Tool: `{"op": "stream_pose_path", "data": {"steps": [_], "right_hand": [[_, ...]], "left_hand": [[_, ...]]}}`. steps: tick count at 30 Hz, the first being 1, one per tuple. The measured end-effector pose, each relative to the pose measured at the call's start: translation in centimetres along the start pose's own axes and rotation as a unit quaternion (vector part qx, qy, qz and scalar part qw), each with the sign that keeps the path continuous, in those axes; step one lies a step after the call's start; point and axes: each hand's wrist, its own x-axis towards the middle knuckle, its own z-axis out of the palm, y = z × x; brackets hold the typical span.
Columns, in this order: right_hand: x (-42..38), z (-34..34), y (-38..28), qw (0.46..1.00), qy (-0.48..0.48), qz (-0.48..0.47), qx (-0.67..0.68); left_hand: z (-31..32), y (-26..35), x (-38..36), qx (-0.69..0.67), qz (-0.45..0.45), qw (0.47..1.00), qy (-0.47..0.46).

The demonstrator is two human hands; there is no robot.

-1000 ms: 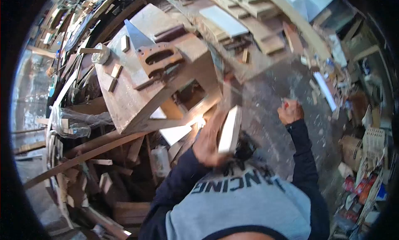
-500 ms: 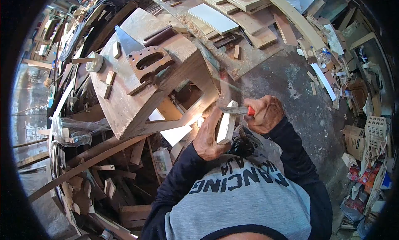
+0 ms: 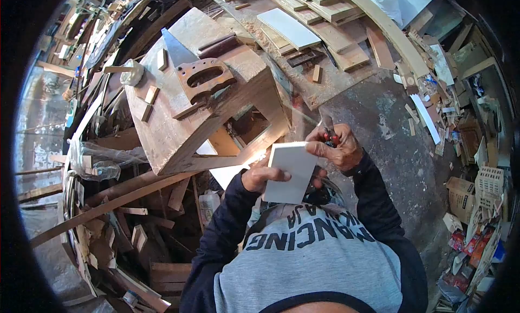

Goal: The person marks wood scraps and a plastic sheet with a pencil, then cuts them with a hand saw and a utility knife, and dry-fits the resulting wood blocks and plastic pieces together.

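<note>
White block [image 3: 292,175] in the middle of the frame now shows its flat face, not its edge, so the red-handled blade [image 3: 327,122] is off it, while the left hand [image 3: 264,175] pinches it and the right hand's [image 3: 342,148] fingers squeeze the blade's handle.

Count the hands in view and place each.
2: the left hand gripping the left side of the board; the right hand at its upper right corner, holding a red-handled tool.
</note>
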Motion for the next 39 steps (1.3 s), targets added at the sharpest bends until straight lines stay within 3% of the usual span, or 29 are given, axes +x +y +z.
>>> {"op": "stream_pose_path", "data": {"steps": [1, 2, 3, 4, 7, 11, 16, 18, 21, 26, 28, 29, 31, 34, 39], "right_hand": [[-0.1, 0.0, 0.4, 0.999, 0.048, 0.007, -0.012], [-0.3, 0.0, 0.5, 0.995, 0.096, 0.013, -0.025], [-0.4, 0.0, 0.7, 0.989, 0.145, 0.019, -0.036], [-0.3, 0.0, 1.1, 0.985, 0.166, 0.036, 0.029], [-0.4, 0.4, 1.2, 0.978, 0.194, 0.035, 0.063], [-0.5, 1.1, 1.1, 0.942, 0.214, 0.062, 0.250], [0.4, 1.2, 3.4, 0.962, 0.246, -0.040, 0.108], [0.7, 1.7, 3.4, 0.974, 0.204, -0.100, 0.016], [0.7, 2.3, 2.0, 0.970, 0.234, -0.066, 0.011], [1.5, 2.7, 4.4, 0.950, 0.286, -0.106, -0.072], [1.8, 2.8, 3.6, 0.960, 0.267, -0.061, 0.054], [1.7, 2.7, 2.7, 0.953, 0.241, -0.008, 0.183], [2.0, 3.3, 2.3, 0.946, 0.205, 0.019, 0.251], [2.6, 4.1, 3.0, 0.980, 0.177, -0.027, 0.088], [2.9, 2.7, 0.8, 0.997, 0.074, -0.034, -0.014]], "left_hand": [[-0.4, 0.2, -0.5, 0.037, -0.005, 0.997, 0.064], [-0.6, 0.5, -0.8, -0.028, 0.031, 0.998, 0.043], [-0.9, 0.4, -0.9, -0.002, 0.074, 0.994, 0.081], [-1.3, 0.0, -0.7, 0.023, 0.117, 0.986, 0.119], [-1.8, 0.2, -0.2, 0.001, 0.200, 0.959, 0.202], [-2.0, 0.7, 0.1, 0.036, 0.242, 0.937, 0.248], [-2.2, 0.7, 0.1, 0.085, 0.249, 0.928, 0.265], [-2.1, 0.7, 0.3, 0.099, 0.249, 0.924, 0.274], [-1.2, 0.9, 0.2, 0.077, 0.263, 0.917, 0.291], [-0.5, 0.0, 0.1, 0.024, 0.293, 0.893, 0.341], [-0.4, -0.1, -0.2, 0.002, 0.312, 0.886, 0.343], [-0.3, -0.1, -0.4, 0.006, 0.320, 0.880, 0.350], [0.0, 0.0, -0.7, 0.014, 0.334, 0.869, 0.365], [-1.4, -1.2, -1.6, 0.034, 0.305, 0.876, 0.373], [-3.8, -0.5, -5.1, 0.085, 0.166, 0.975, 0.124]]}}
